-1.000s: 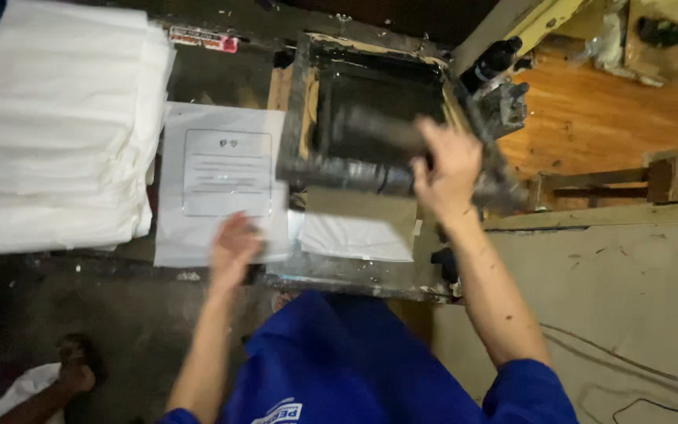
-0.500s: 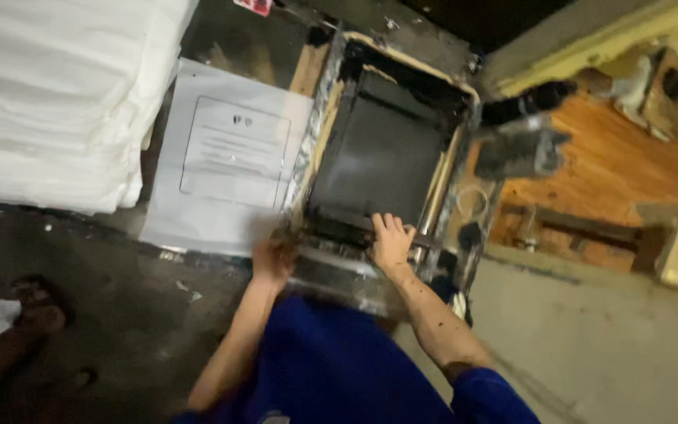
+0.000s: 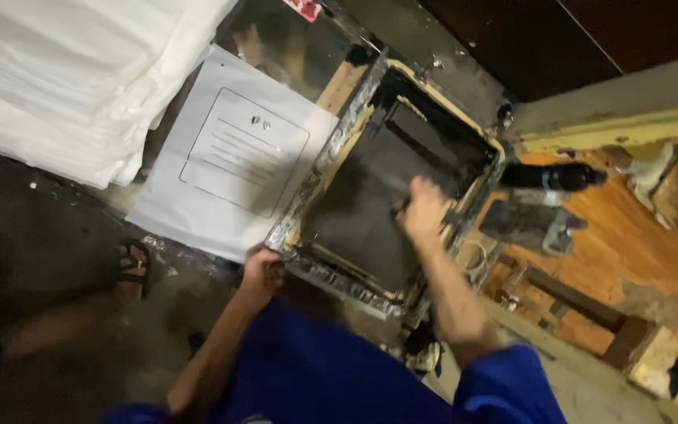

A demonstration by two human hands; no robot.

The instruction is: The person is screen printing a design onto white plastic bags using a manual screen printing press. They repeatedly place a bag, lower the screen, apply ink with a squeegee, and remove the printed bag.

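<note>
Ink-crusted wooden screen frame point(image 3: 331, 169) with dark mesh lies flat on bench beside smooth white printed sheet point(image 3: 233, 157). Left hand point(image 3: 260, 271) clamped on frame's near corner. Right hand point(image 3: 424, 208) over mesh, blurred; grip unclear. Soft white stack point(image 3: 64, 78) far left

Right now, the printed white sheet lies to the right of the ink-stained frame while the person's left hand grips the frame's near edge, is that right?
Not quite: the head view shows the printed white sheet lying to the left of the ink-stained frame, not the right. The left hand does grip the frame's near edge.
</note>
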